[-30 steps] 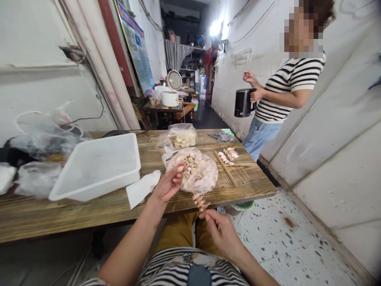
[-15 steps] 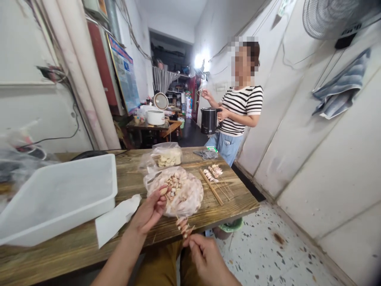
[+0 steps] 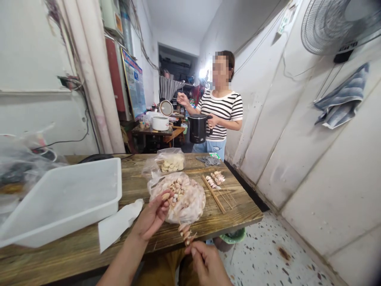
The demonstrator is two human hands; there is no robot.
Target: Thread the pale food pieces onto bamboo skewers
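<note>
My left hand (image 3: 153,218) pinches a pale garlic clove (image 3: 166,196) between thumb and fingertips, above the near left side of an open plastic bag of garlic cloves (image 3: 192,204). Closed around the lower end of a thin skewer, my right hand (image 3: 205,260) is by the table's front edge. Several garlic cloves (image 3: 185,233) are threaded on that skewer, just above my right fingers. Its thin far end slants up toward my left hand; whether it touches the pinched clove I cannot tell. Loaded garlic skewers (image 3: 216,179) lie right of the bag, beside bare sticks (image 3: 213,194).
A white plastic tub (image 3: 80,198) and white paper (image 3: 119,224) are on the left of the wooden table (image 3: 244,210). Behind the garlic sits a bag of pale slices (image 3: 172,163). Beyond the table, a person in a striped shirt (image 3: 220,115) holds a black kettle (image 3: 198,129).
The view has shifted a little, so most things appear lower and further right. The person with the kettle has come closer to the table. Both my hands keep their holds.
</note>
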